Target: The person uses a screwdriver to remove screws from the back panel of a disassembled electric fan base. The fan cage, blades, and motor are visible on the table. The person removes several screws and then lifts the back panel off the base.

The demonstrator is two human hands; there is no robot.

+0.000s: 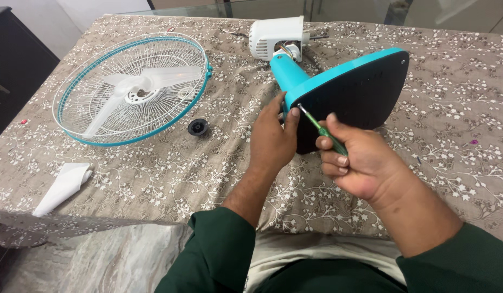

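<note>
Nearest the camera, dark green sleeves (219, 255) over a lap, at the near edge of a table under a grey-brown floral tablecloth (170, 179).

Far left, a dark cabinet (13, 59) close beside the table. On the cloth at near left, a folded white cloth (64, 187). Beyond it, lying flat and already off the fan: a white wire fan guard with teal rim (133, 89), the translucent three-blade propeller (137, 89) resting inside it. Just right of the guard, a small black blade nut (198, 127), loose on the cloth.

At centre, left hand (273, 138) partly closed, fingertips and thumb pressed to the edge of the fan's upturned base (354, 89), teal on its rim, black on its underside, tilted up toward the camera. Right hand (360, 163) wrapped around a green-handled screwdriver (322, 130), tip set at the near left corner of the black underside. Behind, a teal neck (287, 70) leading up to the white motor housing (276, 35), wires showing at the joint.

By the look of it, guard, blades and nut done; base plate and motor yet unopened. Open cloth right of the base, save a tiny pink speck (473, 142); far table edge well beyond the motor, near edge right under the forearms.
</note>
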